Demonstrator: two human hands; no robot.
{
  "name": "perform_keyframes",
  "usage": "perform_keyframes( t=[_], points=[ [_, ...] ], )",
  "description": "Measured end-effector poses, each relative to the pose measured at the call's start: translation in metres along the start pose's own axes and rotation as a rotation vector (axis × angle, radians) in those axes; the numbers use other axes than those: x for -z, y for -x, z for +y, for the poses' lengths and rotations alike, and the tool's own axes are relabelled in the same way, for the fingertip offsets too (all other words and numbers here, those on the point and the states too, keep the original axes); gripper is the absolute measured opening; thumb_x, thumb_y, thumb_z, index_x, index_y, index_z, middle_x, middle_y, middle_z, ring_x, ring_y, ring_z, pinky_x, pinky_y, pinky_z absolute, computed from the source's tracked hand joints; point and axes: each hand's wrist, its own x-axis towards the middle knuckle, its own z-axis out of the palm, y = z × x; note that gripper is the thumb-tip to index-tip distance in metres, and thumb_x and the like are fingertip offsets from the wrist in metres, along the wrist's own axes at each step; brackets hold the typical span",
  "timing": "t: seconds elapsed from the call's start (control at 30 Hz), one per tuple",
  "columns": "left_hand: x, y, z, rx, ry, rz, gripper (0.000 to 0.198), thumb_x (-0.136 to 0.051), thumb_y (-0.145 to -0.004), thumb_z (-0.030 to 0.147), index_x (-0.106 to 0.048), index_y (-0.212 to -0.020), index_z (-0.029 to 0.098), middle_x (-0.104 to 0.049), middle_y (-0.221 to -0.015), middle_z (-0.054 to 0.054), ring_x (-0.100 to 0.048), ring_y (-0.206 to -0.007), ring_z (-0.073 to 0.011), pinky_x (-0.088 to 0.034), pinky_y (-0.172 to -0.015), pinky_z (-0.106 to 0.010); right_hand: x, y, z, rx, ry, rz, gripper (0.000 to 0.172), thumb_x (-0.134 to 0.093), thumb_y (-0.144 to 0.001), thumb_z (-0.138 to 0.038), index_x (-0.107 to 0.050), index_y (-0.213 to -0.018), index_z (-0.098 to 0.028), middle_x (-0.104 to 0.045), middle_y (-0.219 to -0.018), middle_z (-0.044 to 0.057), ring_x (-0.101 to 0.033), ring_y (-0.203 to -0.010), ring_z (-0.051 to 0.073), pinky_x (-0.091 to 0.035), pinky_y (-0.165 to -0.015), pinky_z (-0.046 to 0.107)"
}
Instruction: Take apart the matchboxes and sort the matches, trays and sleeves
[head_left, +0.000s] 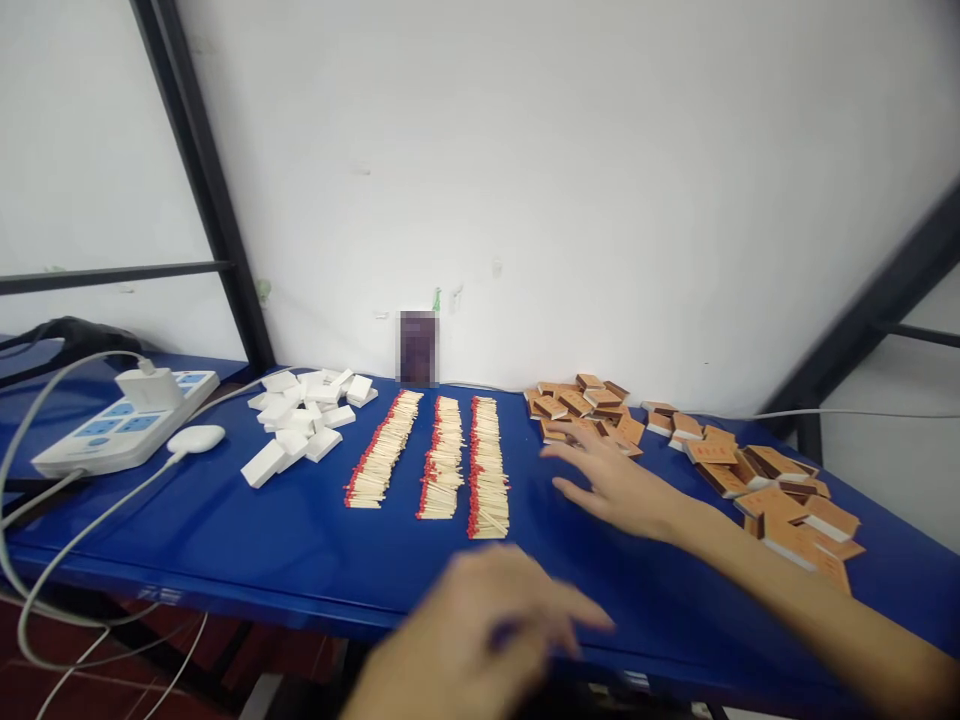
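Three rows of red-tipped matches lie in the middle of the blue table. My right hand stretches flat with fingers spread, just right of the matches and below a pile of orange matchbox sleeves. It holds nothing. My left hand hovers blurred over the table's front edge, fingers loosely curled and apart, nothing seen in it. A heap of white inner trays lies left of the matches.
More orange matchboxes spread along the right side of the table. A white power strip with a plugged adapter and cables sits at the far left. Black frame bars rise against the white wall behind.
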Motion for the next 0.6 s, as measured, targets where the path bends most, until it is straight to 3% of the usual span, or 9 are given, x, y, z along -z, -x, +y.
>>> perform_keyframes(
  t=[0.07, 0.1, 0.17, 0.23, 0.33, 0.4, 0.5, 0.6],
  points=[
    [0.047, 0.004, -0.006, 0.031, -0.047, 0.456, 0.029, -0.044, -0.1, 0.029, -0.071, -0.109, 0.027, -0.069, -0.08, -0.004, -0.065, -0.08, -0.0189, -0.052, -0.076, -0.035, 0.011, 0.025, 0.002, -0.055, -0.003, 0.012, 0.02, -0.047, -0.095, -0.033, -0.063, -0.1, -0.023, -0.062, -0.115, 0.011, -0.065, -0.099, 0.025, -0.054, -0.085, 0.041],
    [0.07, 0.003, -0.009, 0.005, -0.073, 0.571, 0.025, -0.047, -0.098, 0.027, -0.071, -0.105, 0.024, -0.067, -0.076, -0.003, -0.063, -0.076, -0.0179, -0.051, -0.074, -0.033, 0.014, 0.035, 0.005, -0.105, 0.028, 0.014, 0.02, -0.048, -0.094, -0.035, -0.063, -0.098, -0.023, -0.063, -0.112, 0.011, -0.066, -0.09, 0.024, -0.054, -0.079, 0.041],
    [0.111, -0.005, -0.015, -0.051, -0.149, 0.675, 0.021, -0.052, -0.094, 0.025, -0.071, -0.099, 0.02, -0.064, -0.071, -0.002, -0.061, -0.073, -0.017, -0.05, -0.075, -0.033, 0.016, 0.049, 0.013, -0.202, 0.093, -0.008, 0.025, -0.051, -0.091, -0.04, -0.064, -0.106, -0.024, -0.061, -0.119, 0.012, -0.066, -0.081, 0.024, -0.054, -0.072, 0.04],
    [0.141, -0.02, -0.021, -0.032, -0.276, 0.715, 0.023, -0.05, -0.093, 0.025, -0.071, -0.094, 0.018, -0.062, -0.068, -0.001, -0.06, -0.071, -0.0161, -0.049, -0.073, -0.031, 0.013, 0.056, 0.02, -0.244, 0.091, -0.063, 0.034, -0.055, -0.088, -0.042, -0.062, -0.117, -0.025, -0.059, -0.128, 0.012, -0.068, -0.09, 0.027, -0.055, -0.076, 0.042],
    [0.164, -0.045, -0.032, 0.05, -0.48, 0.587, 0.025, -0.046, -0.091, 0.023, -0.071, -0.092, 0.017, -0.062, -0.068, 0.0, -0.058, -0.067, -0.0141, -0.046, -0.065, -0.027, 0.007, 0.052, 0.021, -0.225, -0.063, -0.089, 0.032, -0.055, -0.089, -0.039, -0.063, -0.116, -0.026, -0.065, -0.121, 0.01, -0.065, -0.107, 0.029, -0.052, -0.09, 0.045],
    [0.168, -0.06, -0.04, 0.056, -0.594, 0.44, 0.027, -0.044, -0.089, 0.019, -0.071, -0.091, 0.017, -0.063, -0.069, 0.0, -0.058, -0.067, -0.0136, -0.045, -0.064, -0.026, 0.005, 0.037, 0.015, -0.218, -0.247, -0.033, 0.027, -0.057, -0.089, -0.039, -0.062, -0.111, -0.025, -0.069, -0.109, 0.009, -0.066, -0.101, 0.028, -0.052, -0.09, 0.045],
    [0.163, -0.079, -0.051, -0.003, -0.74, 0.249, 0.032, -0.041, -0.085, 0.013, -0.072, -0.091, 0.017, -0.068, -0.075, 0.0, -0.061, -0.07, -0.014, -0.045, -0.068, -0.027, 0.002, 0.001, 0.001, -0.266, -0.719, 0.116, 0.02, -0.064, -0.086, -0.041, -0.059, -0.096, -0.024, -0.068, -0.087, 0.003, -0.067, -0.078, 0.021, -0.055, -0.078, 0.038],
    [0.153, -0.088, -0.058, -0.03, -0.843, 0.128, 0.034, -0.041, -0.085, 0.011, -0.072, -0.096, 0.017, -0.072, -0.085, -0.002, -0.065, -0.077, -0.0167, -0.047, -0.074, -0.03, -0.007, -0.037, -0.009, -0.422, -1.303, 0.319, 0.027, -0.074, -0.077, -0.041, -0.054, -0.084, -0.024, -0.066, -0.077, -0.002, -0.068, -0.071, 0.017, -0.057, -0.069, 0.032]
  ],
)
